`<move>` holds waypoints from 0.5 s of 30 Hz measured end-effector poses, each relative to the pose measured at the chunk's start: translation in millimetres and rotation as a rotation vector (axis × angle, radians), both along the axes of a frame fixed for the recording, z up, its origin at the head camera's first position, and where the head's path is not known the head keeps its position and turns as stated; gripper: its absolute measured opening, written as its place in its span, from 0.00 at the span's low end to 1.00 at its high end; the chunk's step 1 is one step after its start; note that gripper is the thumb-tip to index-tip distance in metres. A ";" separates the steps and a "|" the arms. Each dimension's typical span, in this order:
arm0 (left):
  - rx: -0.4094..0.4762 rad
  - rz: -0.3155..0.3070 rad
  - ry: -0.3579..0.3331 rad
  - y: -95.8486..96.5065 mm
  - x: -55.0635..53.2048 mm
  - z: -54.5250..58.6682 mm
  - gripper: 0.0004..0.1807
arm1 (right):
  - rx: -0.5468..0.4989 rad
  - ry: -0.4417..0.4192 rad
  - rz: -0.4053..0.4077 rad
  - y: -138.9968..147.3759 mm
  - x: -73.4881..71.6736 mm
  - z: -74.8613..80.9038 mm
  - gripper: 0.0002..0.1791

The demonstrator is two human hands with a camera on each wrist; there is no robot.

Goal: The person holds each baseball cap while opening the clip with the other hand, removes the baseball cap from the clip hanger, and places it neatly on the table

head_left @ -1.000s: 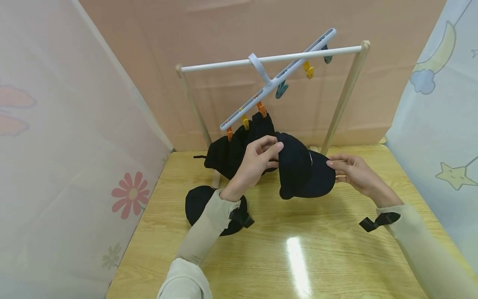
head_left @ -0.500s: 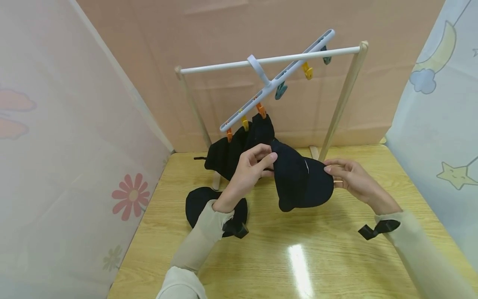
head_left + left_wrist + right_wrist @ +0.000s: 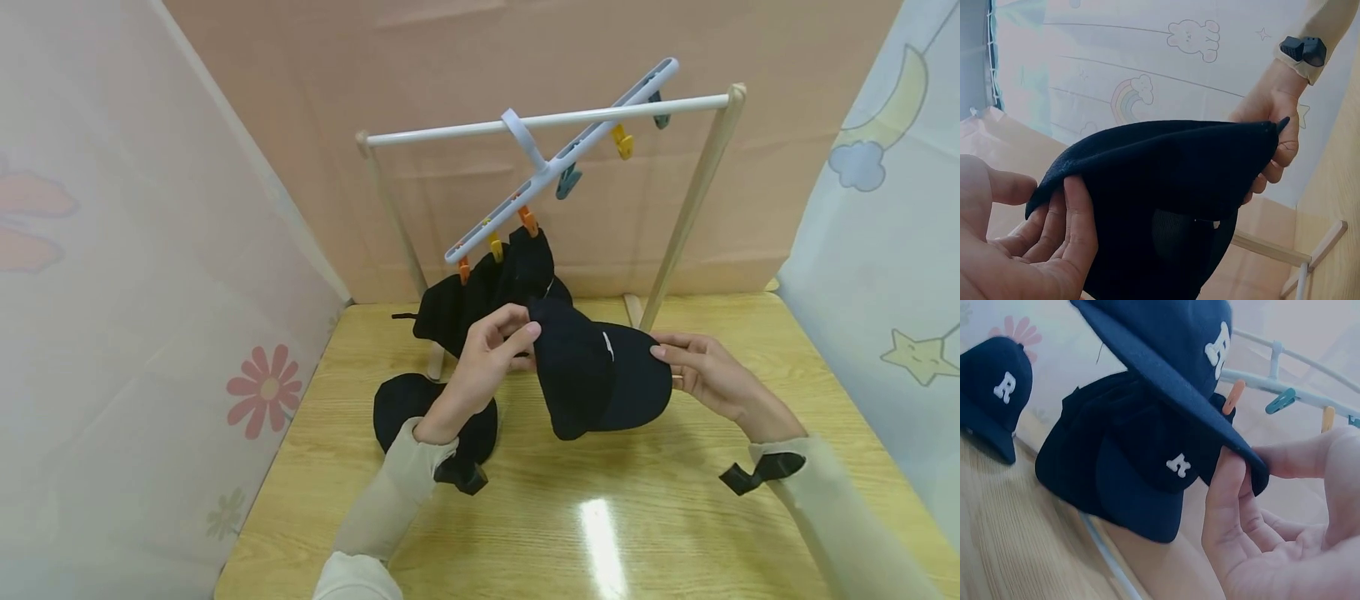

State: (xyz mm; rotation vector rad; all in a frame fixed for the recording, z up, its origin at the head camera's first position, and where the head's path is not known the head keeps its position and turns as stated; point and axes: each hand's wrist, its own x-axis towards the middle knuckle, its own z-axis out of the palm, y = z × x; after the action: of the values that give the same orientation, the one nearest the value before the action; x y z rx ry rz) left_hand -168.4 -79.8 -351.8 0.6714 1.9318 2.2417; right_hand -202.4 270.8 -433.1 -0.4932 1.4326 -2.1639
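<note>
A dark navy baseball cap (image 3: 577, 367) is held above the table between both hands. My left hand (image 3: 487, 354) pinches the edge of its crown; in the left wrist view, thumb and fingers (image 3: 1079, 225) grip the fabric rim. My right hand (image 3: 705, 375) pinches the tip of the brim, as the right wrist view also shows, where a white letter R (image 3: 1218, 350) marks the cap's front. Behind, dark caps (image 3: 480, 304) hang from orange and yellow clips (image 3: 496, 247) on a pale hanger (image 3: 543, 173). Another cap (image 3: 401, 408) lies on the table, partly behind my left forearm.
The hanger hooks over a white rail (image 3: 442, 133) on a wooden stand (image 3: 693, 200). Yellow and green clips (image 3: 567, 180) on its right half hold nothing. Printed cloth walls (image 3: 150, 333) enclose the wooden table (image 3: 540, 517).
Both hands have brought the cap lower and nearer to me, and the left hand has shifted slightly left. More of the hanging caps now shows behind. The grips look unchanged.
</note>
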 end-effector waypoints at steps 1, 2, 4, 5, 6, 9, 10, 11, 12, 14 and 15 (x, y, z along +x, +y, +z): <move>0.009 0.004 -0.005 -1.4 0.2 -1.1 0.07 | -0.017 0.001 0.007 -0.8 0.7 -0.1 0.20; 0.017 0.007 -0.011 -2.9 0.8 -1.7 0.06 | -0.033 -0.001 0.013 -1.8 1.6 -0.2 0.20; 0.030 0.011 -0.019 -6.2 1.4 -3.7 0.06 | -0.053 -0.001 0.017 -3.7 3.9 -0.7 0.20; 0.035 0.011 -0.021 -7.8 1.6 -4.6 0.06 | -0.054 0.002 0.014 -4.8 5.0 -1.0 0.20; 0.037 0.012 -0.021 -9.3 1.9 -5.3 0.06 | -0.052 0.006 0.011 -5.8 6.1 -1.4 0.20; 0.045 0.008 -0.017 -13.4 2.7 -6.9 0.06 | -0.037 0.015 -0.003 -8.9 8.8 -3.3 0.18; 0.049 0.006 -0.015 -14.5 3.1 -7.0 0.06 | -0.034 0.017 -0.009 -10.1 9.3 -4.2 0.18; 0.052 0.005 -0.014 -15.5 3.2 -7.5 0.05 | -0.035 0.017 -0.014 -11.1 9.8 -5.2 0.18; 0.058 0.005 -0.015 -16.5 3.6 -7.7 0.05 | -0.038 0.017 -0.018 -12.3 10.2 -6.1 0.18; 0.069 0.005 -0.015 -18.7 3.7 -8.4 0.05 | -0.051 0.013 -0.027 -15.3 10.8 -7.7 0.19; 0.072 0.008 -0.015 -19.8 3.8 -8.7 0.06 | -0.061 0.011 -0.032 -17.3 10.9 -8.5 0.19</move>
State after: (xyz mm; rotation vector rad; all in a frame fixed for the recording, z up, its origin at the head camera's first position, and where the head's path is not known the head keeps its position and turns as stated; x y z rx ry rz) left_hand -164.6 -99.6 -360.5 0.6554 1.8577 2.3242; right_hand -191.6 253.4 -441.7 -0.5081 1.3928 -2.2392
